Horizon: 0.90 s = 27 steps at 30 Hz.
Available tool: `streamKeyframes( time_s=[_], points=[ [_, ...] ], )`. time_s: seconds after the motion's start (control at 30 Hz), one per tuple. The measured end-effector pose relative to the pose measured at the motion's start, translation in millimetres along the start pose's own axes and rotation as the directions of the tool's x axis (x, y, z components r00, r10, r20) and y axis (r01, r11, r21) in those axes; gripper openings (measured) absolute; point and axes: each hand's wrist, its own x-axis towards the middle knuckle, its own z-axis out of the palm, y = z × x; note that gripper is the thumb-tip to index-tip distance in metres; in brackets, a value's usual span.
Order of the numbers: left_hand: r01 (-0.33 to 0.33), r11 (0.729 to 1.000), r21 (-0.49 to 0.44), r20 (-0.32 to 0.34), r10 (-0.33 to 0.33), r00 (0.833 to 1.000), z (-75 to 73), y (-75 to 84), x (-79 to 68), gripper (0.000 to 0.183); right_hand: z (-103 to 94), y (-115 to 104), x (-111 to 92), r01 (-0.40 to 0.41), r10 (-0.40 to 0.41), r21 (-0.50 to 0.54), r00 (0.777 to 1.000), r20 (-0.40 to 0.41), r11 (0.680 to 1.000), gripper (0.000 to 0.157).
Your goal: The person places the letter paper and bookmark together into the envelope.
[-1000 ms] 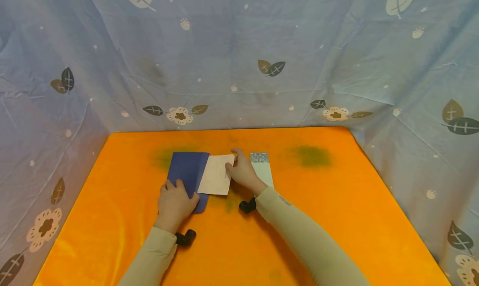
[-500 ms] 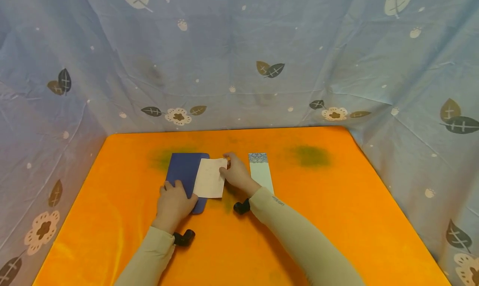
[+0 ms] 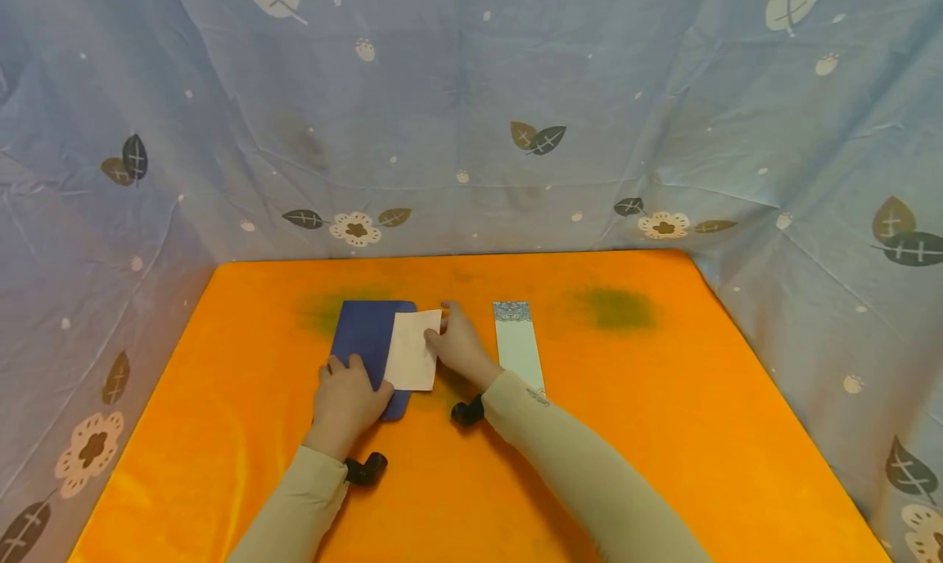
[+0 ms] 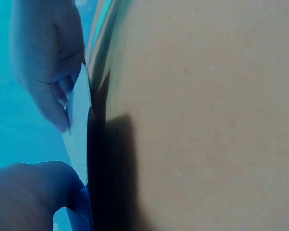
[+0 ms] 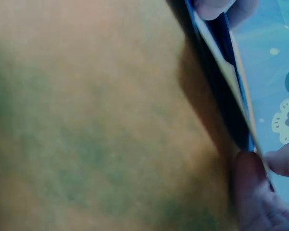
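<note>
My left hand lies over a dark blue cover, fingers spread on its front and thumb near its right side. A cream-white sheet of paper overlaps the right part of that cover in the head view. My right hand pinches the sheet's right edge between thumb and fingers. The right wrist view shows the white sheet running between dark blue layers, with my right thumb and finger on its near end. In the left wrist view the paper stands out beyond the blue edge beside my left thumb.
A pale strip with a blue patterned end lies right of my right hand, its near end close to the sleeve. An orange cloth covers the table. Blue patterned curtains stand behind and at both sides.
My right hand has moved left with the sheet, and less of the paper shows beyond the blue cover. My left hand stays on the cover. More of the pale strip is visible.
</note>
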Motion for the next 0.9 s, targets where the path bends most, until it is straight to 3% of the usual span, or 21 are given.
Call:
streamKeyframes(
  time_s=[0.23, 0.37, 0.57, 0.9],
  points=[
    [-0.017, 1.0, 0.006, -0.036, 0.018, 0.999, -0.1, 0.3, -1.1, 0.077, -7.9, -1.9, -13.3, -0.052, 0.051, 0.015, 0.997, 0.054, 0.999, 0.063],
    [-0.01, 1.0, 0.005, -0.035, 0.01, 0.999, -1.1, -1.5, -1.0, 0.078, -7.4, -5.3, -18.1, -0.087, 0.08, 0.08, 0.993, 0.085, 0.993, 0.063],
    [-0.013, 1.0, -0.015, -0.022, 0.013, 1.0, -1.1, -3.3, -0.5, 0.078, -2.3, -4.4, -18.1, -0.092, 0.086, 0.111, 0.994, 0.062, 0.99, 0.061],
    [-0.017, 0.999, -0.04, -0.013, 0.017, 1.0, -1.0, -3.0, -1.7, 0.078, 3.8, -16.0, -18.9, -0.071, 0.062, 0.15, 0.996, 0.065, 0.986, 0.029]
  ],
)
